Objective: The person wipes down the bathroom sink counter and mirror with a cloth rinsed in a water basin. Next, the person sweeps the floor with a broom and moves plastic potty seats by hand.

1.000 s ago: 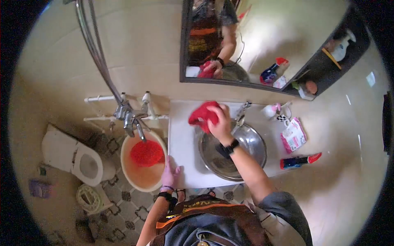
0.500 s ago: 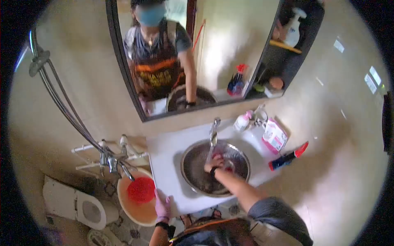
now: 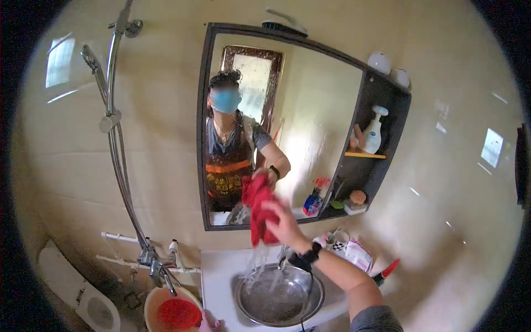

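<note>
A single wide-angle view is taken from a head-worn camera. The mirror (image 3: 315,94) is faced from the front at close range; the basin (image 3: 287,303) is viewed obliquely from above, low in frame.

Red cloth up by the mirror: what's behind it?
Behind the red cloth are the mirror and wall; it covers a stretch of the lower frame, which cannot be seen.

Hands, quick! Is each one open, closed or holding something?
Right hand: holding a dripping red cloth.
Left hand: at the white countertop; open or closed can't be told.
</note>
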{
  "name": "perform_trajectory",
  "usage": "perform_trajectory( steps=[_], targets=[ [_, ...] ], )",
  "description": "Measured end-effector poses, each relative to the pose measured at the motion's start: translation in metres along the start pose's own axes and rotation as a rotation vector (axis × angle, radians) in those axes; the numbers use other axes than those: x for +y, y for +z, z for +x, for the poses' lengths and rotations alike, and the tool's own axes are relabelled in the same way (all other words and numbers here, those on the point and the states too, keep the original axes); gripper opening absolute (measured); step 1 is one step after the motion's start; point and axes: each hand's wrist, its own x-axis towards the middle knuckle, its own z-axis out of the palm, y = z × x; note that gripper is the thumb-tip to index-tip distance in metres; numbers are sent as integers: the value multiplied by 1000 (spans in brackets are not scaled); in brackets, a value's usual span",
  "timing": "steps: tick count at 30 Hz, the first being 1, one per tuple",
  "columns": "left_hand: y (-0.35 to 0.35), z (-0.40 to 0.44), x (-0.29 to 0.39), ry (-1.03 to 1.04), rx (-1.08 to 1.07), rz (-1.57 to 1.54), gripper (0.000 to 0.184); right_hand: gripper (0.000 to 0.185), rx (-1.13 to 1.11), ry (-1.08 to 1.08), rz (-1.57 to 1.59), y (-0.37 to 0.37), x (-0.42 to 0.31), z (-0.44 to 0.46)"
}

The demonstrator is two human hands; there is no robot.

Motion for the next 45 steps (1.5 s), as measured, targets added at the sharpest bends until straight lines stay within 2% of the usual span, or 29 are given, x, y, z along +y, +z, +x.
perform_trajectory(
  steps=[2,4,5,6,8,9,11,13,16,17,20,23,24,26,29,30,32,34,36,37,38,40,42,43,44,45],
  targets=[
    [11,-13,15,-56,-3,-181,23,55,299,-51,-207,-3,-7,53],
    [17,-18,23,-110,4,-361,18,56,460,-187,-420,-6,-4,97],
    [-18,21,-21,-88,-303,-645,38,56,535,-276,-473,-7,4,114],
    [-25,25,-19,-128,-372,-759,38,56,615,-365,-520,-9,9,133],
    [-27,24,-23,-227,-518,-1002,39,45,684,-308,-506,-30,-1,166],
    [-21,34,-36,-42,-68,-606,40,45,777,-294,-498,-42,-3,186],
    [-22,46,-48,195,9,-298,39,44,929,-277,-501,-73,-13,230],
    [-28,53,-54,415,93,23,51,43,1018,-296,-526,-104,-29,269],
    [-39,51,-37,272,135,674,70,45,1032,-310,-582,-106,-54,301],
    [-42,46,-28,207,141,891,80,46,1005,-415,-575,-99,-60,304],
    [-29,22,-4,303,187,991,81,44,861,-569,-532,-52,-69,294],
    [-34,30,-16,357,177,947,78,36,676,-737,-510,3,-64,251],
    [-37,32,-18,329,160,923,77,34,605,-751,-498,18,-57,233],
    [-19,6,22,140,122,880,75,28,482,-754,-521,43,-33,189],
    [-37,29,-13,329,259,1034,73,25,138,-812,-649,53,1,107],
    [-40,32,-13,426,272,1035,72,19,23,-791,-701,47,6,78],
    [-36,24,-5,687,387,1060,64,16,-50,-733,-638,43,36,33],
    [-27,18,20,799,406,975,50,26,-24,-573,-570,24,33,-9],
    [-5,17,46,825,410,902,37,35,-42,-345,-490,10,28,-47],
    [12,13,61,773,326,741,33,43,-32,-239,-372,9,28,-70],
    [32,11,73,723,253,579,29,44,-67,-162,-299,7,27,-91],
    [64,19,78,776,95,576,29,45,-163,-49,-219,11,33,-144],
    [100,34,71,652,-73,551,28,41,-436,83,-173,24,38,-196],
    [114,37,73,509,-189,518,31,41,-589,72,-170,31,39,-215],
    [130,44,71,636,-193,663,32,40,-747,37,-154,42,40,-232],
    [144,43,83,385,-233,751,34,44,-925,67,-449,53,39,-252]
  ],
)
